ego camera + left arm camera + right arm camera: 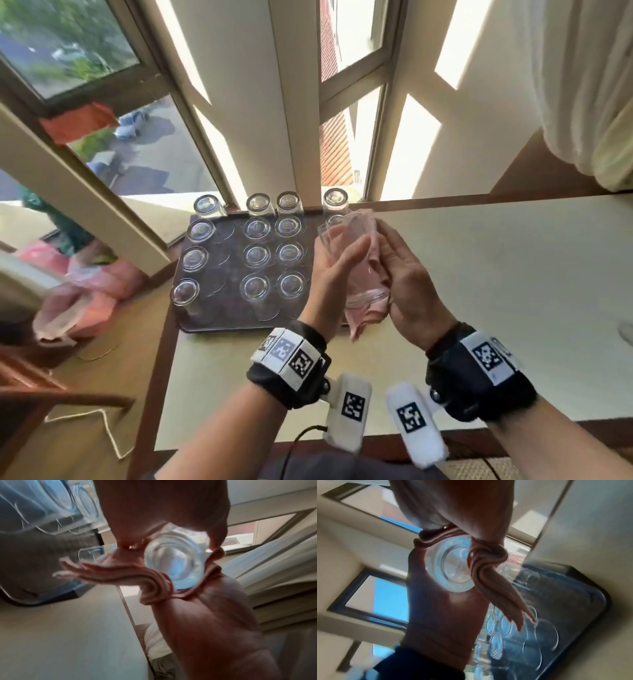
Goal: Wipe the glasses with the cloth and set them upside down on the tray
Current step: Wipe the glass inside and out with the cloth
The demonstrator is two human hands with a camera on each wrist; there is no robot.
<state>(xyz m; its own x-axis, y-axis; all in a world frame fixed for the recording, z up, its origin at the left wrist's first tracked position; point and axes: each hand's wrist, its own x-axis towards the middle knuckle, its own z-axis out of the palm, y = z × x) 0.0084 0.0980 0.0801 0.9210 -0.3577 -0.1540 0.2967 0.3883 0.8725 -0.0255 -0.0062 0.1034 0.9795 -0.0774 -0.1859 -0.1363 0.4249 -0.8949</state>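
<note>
Left hand: curled round the glass.
Right hand: presses the cloth against that glass.
Tray: upturned glasses.

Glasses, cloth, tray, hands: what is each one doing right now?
Held glass: lifted between both hands, cloth around it.
Pink cloth: wrapped round the glass, tail hanging.
Tray glasses: upside down.
Tray: on the table.
Left hand: holds glass.
Right hand: presses cloth.
</note>
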